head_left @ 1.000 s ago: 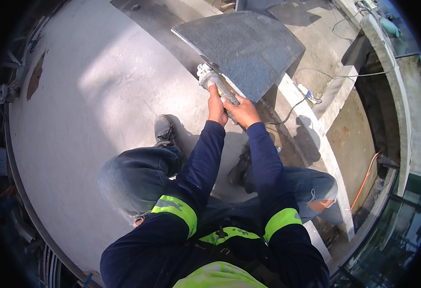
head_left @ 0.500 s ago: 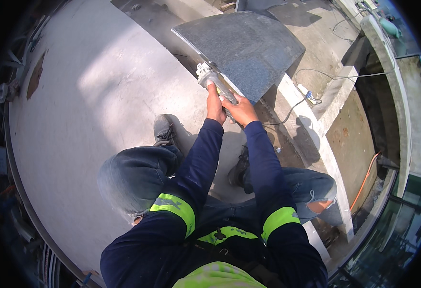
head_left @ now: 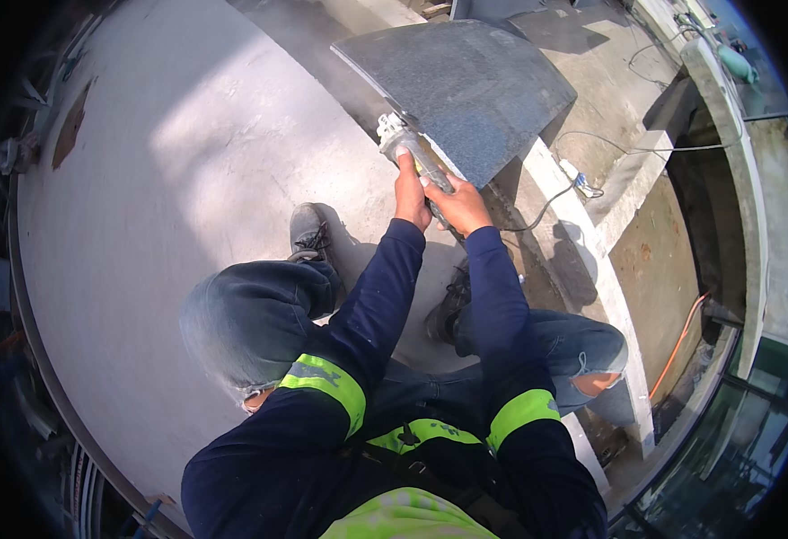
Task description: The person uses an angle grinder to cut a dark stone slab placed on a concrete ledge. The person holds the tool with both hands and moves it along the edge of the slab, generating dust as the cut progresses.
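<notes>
Both my hands are wrapped round an angle grinder (head_left: 422, 162). My left hand (head_left: 409, 190) grips it closer to the head, thumb along the body. Behind it, my right hand (head_left: 462, 206) is closed on the rear part of the body. The grinder's head lies at the left edge of a dark grey stone slab (head_left: 466, 85); its disc is mostly hidden, so I cannot tell how deep it sits. A dark power cord (head_left: 537, 220) runs off to the right from behind my right hand.
A pale concrete surface (head_left: 142, 296) spreads to my left. Concrete ledges (head_left: 614, 305) with recesses between them lie to the right. A cable connector (head_left: 581, 178) rests on one ledge, and an orange hose (head_left: 678, 346) lies lower right. Haze hangs beyond the slab's left edge.
My hands and the grinder appear slightly farther right and lower in the picture, as does the slab. More dust hangs past the slab's left edge. My grip is the same.
</notes>
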`<state>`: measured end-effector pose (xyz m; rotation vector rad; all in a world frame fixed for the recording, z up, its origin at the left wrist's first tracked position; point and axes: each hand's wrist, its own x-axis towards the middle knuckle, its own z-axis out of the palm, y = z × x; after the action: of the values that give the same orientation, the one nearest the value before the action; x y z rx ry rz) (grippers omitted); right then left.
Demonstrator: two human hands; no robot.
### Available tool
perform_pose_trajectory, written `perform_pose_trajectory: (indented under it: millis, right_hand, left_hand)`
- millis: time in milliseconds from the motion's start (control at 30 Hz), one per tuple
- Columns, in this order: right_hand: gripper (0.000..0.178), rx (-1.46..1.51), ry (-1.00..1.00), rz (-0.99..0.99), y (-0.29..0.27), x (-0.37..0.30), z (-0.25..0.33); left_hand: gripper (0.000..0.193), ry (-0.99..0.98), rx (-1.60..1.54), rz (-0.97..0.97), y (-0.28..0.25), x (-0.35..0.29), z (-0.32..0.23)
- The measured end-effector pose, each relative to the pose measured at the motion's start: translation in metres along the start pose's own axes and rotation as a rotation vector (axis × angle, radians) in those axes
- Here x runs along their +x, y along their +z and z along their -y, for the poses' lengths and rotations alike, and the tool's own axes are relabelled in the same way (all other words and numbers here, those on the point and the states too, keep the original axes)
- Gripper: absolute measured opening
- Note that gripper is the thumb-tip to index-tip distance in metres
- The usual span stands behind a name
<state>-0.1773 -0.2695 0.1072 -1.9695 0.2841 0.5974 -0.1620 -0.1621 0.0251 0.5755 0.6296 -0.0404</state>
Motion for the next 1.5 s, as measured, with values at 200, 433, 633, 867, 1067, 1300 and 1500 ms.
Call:
perform_pose_trajectory:
  millis: [200,433,633,867,1067,1300,1500]
  right_hand:
    - [0.09,-0.011,-0.031,-0.006,-0.002,0.0,-0.005]
    - [0.087,-0.022,-0.028,-0.004,-0.001,0.004,-0.008]
    - [0.08,0.019,-0.053,-0.022,0.009,0.014,-0.009]
    - [0.083,0.003,-0.049,-0.042,0.011,0.022,-0.011]
    - [0.083,0.002,-0.043,-0.013,0.006,0.015,-0.013]
    - [0.082,-0.009,-0.066,-0.021,0.003,0.009,-0.018]
    - [0.088,-0.013,-0.038,0.01,-0.002,0.002,-0.017]
  left_hand:
    - [0.082,-0.019,-0.006,0.024,0.0,-0.005,0.002]
    - [0.083,-0.022,-0.016,0.009,-0.002,0.001,0.006]
    - [0.084,-0.029,-0.002,0.016,-0.008,0.013,0.002]
    - [0.084,-0.025,-0.018,0.016,-0.008,0.019,0.001]
    - [0.088,0.003,-0.009,0.013,-0.005,0.007,0.002]
    - [0.084,-0.006,-0.006,0.021,-0.004,0.001,0.006]
    - [0.08,0.004,-0.001,0.034,-0.006,0.0,0.011]
